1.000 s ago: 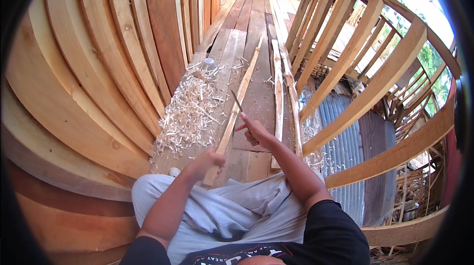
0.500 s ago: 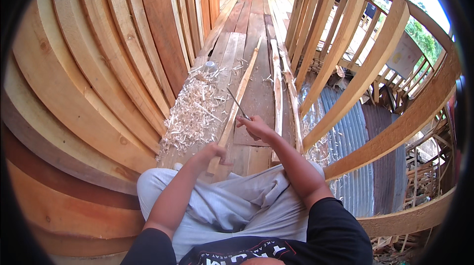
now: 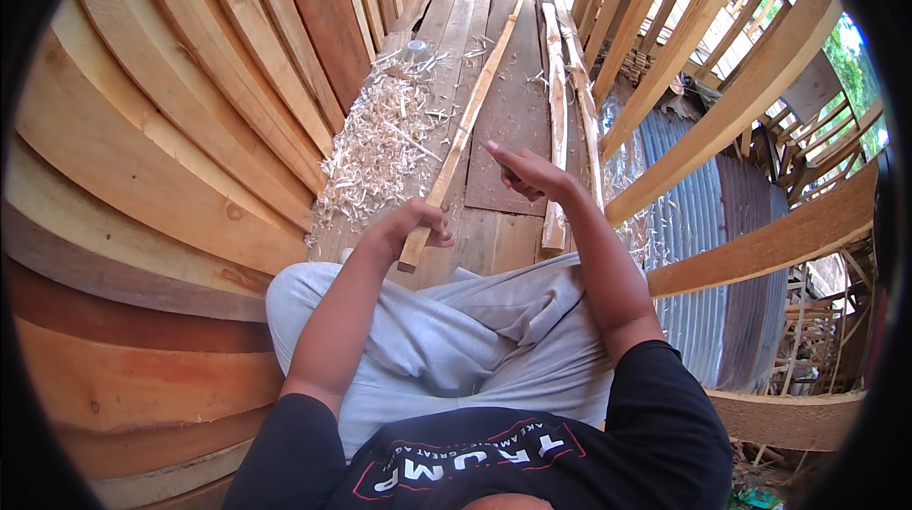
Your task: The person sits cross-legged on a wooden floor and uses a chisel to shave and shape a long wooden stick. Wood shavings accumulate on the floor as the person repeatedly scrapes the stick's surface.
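Note:
My left hand [image 3: 410, 223] is closed round the near end of a long, narrow wooden strip [image 3: 467, 121], which points away from me along the floor. To the right of the strip my right hand [image 3: 530, 174] is raised, fingers curled and thumb stretched toward the strip. That hand gripped a thin-bladed knife half a second ago; the blade does not show clearly now, being edge-on, blurred or hidden by the fingers. The right hand is apart from the strip.
Curled shavings [image 3: 380, 144] heap left of the strip beside a small pale cup-like object [image 3: 416, 51]. Two long pale strips [image 3: 556, 121] lie to the right. Leaning planks [image 3: 161, 130] wall the left side; a slatted railing [image 3: 703, 64] stands right, above corrugated metal sheets [image 3: 684, 225].
The knife blade that crossed the strip no longer shows. My right hand has moved away from the strip, to the right. The view has tipped toward my lap, and the left hand keeps its hold.

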The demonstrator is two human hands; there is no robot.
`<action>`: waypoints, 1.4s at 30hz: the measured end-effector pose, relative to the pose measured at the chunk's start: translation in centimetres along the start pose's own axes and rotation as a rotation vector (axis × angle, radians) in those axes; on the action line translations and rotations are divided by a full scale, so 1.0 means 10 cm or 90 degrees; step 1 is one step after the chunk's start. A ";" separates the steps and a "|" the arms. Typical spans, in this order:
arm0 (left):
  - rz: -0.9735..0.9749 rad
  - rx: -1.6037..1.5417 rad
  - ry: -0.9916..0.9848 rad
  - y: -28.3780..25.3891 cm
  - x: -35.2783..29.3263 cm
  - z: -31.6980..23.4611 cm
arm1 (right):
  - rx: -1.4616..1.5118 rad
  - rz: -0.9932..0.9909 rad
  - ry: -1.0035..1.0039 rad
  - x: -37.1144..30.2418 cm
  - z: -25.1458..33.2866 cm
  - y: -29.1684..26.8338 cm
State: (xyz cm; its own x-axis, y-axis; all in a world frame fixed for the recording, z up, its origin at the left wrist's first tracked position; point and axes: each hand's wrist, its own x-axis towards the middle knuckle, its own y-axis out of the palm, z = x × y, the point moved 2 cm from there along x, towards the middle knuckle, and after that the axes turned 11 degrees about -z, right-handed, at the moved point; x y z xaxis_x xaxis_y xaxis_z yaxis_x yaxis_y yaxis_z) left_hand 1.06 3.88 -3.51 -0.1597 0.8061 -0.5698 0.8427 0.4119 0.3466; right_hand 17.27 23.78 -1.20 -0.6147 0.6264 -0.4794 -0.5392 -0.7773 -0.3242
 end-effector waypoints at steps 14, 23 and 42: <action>0.125 -0.066 -0.032 0.05 -0.16 -0.26 | -0.083 0.139 -0.223 0.02 -0.07 0.20; 0.118 -0.100 -0.016 0.00 -0.08 -0.20 | -0.005 0.090 -0.179 -0.02 -0.01 0.18; 0.168 -0.068 -0.045 0.00 -0.09 -0.21 | -0.047 0.080 -0.148 -0.01 -0.02 0.14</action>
State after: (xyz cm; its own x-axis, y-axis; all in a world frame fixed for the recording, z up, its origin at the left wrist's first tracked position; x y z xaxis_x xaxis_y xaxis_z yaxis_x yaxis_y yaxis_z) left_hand 0.12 4.07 -1.38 0.0965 0.8614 -0.4987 0.7911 0.2376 0.5636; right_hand 16.69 22.61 -1.72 -0.7944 0.5152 -0.3217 -0.4123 -0.8463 -0.3373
